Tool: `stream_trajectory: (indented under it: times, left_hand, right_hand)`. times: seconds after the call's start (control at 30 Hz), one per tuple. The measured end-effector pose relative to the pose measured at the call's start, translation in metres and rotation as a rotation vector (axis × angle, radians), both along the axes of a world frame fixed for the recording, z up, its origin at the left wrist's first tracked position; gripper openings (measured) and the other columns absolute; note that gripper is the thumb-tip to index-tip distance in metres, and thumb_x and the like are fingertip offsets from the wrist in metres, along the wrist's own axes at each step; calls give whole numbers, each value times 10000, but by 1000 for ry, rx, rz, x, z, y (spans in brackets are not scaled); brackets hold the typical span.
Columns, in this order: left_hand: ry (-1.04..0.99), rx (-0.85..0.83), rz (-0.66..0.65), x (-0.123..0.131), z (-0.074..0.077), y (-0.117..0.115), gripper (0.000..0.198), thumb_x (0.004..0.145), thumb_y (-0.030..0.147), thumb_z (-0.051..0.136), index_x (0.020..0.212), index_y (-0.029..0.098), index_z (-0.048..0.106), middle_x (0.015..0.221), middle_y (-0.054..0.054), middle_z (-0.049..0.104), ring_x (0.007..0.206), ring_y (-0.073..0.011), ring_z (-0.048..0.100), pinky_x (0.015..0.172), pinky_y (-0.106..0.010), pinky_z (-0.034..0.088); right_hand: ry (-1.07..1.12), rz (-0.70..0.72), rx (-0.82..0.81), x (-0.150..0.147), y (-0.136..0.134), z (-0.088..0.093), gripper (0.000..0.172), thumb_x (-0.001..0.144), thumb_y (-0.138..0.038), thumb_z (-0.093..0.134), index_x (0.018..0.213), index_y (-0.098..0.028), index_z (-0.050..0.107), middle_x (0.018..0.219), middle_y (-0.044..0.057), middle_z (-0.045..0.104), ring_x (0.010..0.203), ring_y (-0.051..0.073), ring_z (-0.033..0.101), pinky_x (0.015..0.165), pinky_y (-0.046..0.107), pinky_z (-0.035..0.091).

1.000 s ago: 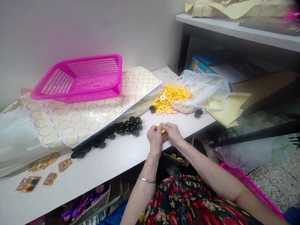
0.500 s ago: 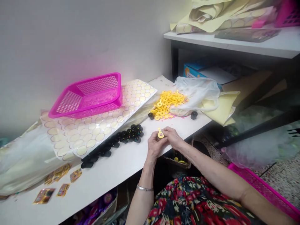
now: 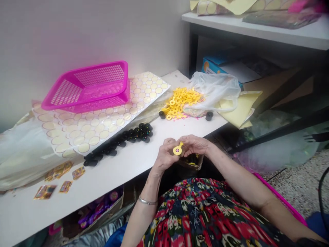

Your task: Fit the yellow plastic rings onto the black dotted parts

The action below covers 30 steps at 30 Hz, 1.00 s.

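Above the table's front edge, my left hand (image 3: 167, 155) is closed on a small yellow round plastic piece (image 3: 175, 152) with a pink centre and a short tab. My right hand (image 3: 196, 145) is closed too, its fingertips at the tab side of the same piece. What lies behind the piece, between the palms, is hidden. Beyond my hands lies a heap of similar yellow ring pieces (image 3: 182, 99). Two black caps stand by the heap, one at its left (image 3: 162, 115) and one at its right (image 3: 209, 116).
Several black caps (image 3: 140, 133) stand in a row along sticker sheets (image 3: 94, 140). A pink basket (image 3: 125, 92) sits on the sheets. Shiny packets (image 3: 45, 192) lie at left. A plastic bag (image 3: 216, 91) is behind the heap. Below my hands is an open box (image 3: 196, 166).
The view has tipped down and shifted slightly. Both hands have come closer to my body, over the table edge. The yellow piece has turned, its tab now leaning to the right.
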<state>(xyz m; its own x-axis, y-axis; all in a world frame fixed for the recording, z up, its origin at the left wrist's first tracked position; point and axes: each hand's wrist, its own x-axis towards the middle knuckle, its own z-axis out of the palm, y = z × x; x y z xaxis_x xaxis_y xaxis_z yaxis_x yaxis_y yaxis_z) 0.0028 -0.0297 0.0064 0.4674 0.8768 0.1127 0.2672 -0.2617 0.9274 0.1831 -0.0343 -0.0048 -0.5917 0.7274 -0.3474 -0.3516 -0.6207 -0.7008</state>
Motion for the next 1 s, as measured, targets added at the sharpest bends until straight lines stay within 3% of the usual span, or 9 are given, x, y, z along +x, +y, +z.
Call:
stream_trajectory:
  times: [0.13,0.3,0.4,0.53,0.6,0.7,0.77,0.87,1.0]
  left_hand:
    - [144,31,-146,7,11,-12,265,511,38,589,687,206,696,714,-38,610,975,-234,466,860,-364,422]
    - [193,26,-169,14,13,-19,238,495,70,634,686,197,698,717,-49,599,987,-259,461,803,-363,442]
    - [234,53,-202,15,13,-21,210,509,121,665,698,202,706,754,-54,602,1017,-270,459,811,-374,444]
    - [218,101,-256,17,13,-24,236,527,105,641,732,205,704,760,-35,609,1030,-262,458,838,-392,440]
    - [188,77,-234,17,10,-24,272,527,68,621,752,197,703,750,-30,604,1016,-250,469,823,-377,451]
    - [85,39,-148,15,3,-23,421,539,74,653,939,199,686,822,-33,614,1056,-241,469,858,-374,448]
    - [15,65,-125,12,1,-22,474,556,103,684,1019,204,658,847,-30,623,1069,-234,472,915,-396,418]
    - [-1,176,-134,10,3,-22,362,569,123,704,924,191,677,769,-21,630,1000,-221,488,945,-415,380]
    - [203,336,-131,12,11,-25,272,568,149,704,835,193,681,748,-30,625,926,-224,454,867,-400,390]
  right_hand:
    - [-60,181,86,2,-4,-2,355,532,-197,759,848,-103,628,723,2,653,602,110,612,586,228,503]
    - [-106,216,164,-1,-13,4,360,474,-143,757,815,-86,657,680,-24,622,593,91,550,562,196,420]
    - [-110,140,188,-2,-21,6,363,447,-133,768,792,-86,663,678,-27,610,603,89,528,557,193,386]
    - [-1,-52,190,-10,-35,-4,398,417,-166,790,790,-87,678,652,-21,593,572,85,495,507,189,349]
    - [81,-183,170,-16,-41,-11,376,464,-213,782,809,-97,686,670,-7,596,576,85,491,497,189,355]
    - [158,-313,152,-21,-47,-16,380,516,-217,770,876,-137,680,819,25,629,709,115,540,587,202,427]
    - [168,-302,146,-20,-48,-15,433,508,-186,779,925,-161,663,924,36,632,797,129,553,652,210,455]
    - [196,-247,122,-16,-50,-11,494,502,-199,789,971,-163,636,955,40,628,782,126,567,648,215,481]
    - [247,-211,99,-13,-53,-12,557,497,-160,780,1024,-160,599,906,31,635,752,129,591,655,236,509]
